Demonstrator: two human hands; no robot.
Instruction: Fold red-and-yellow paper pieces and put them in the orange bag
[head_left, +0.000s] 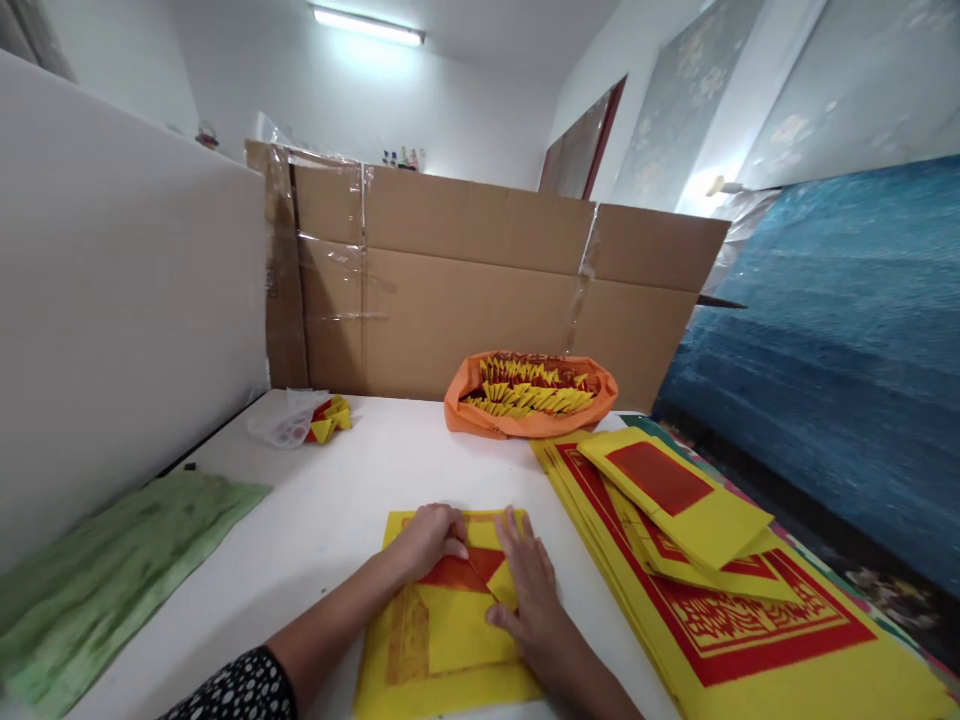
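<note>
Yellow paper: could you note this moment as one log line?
left hand: on paper, at red patch | right hand: on paper | orange bag: beyond, holding folded papers | stack: to the right

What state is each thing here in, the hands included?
Yellow paper under the hands: partly folded
Left hand: curled, on the paper
Right hand: open, on the paper
Orange bag: open, filled with folded pieces
Printed sheets: stacked
Green cloth: spread out
Clear plastic bag: crumpled
Cardboard: upright, taped
Ceiling light: on
</note>
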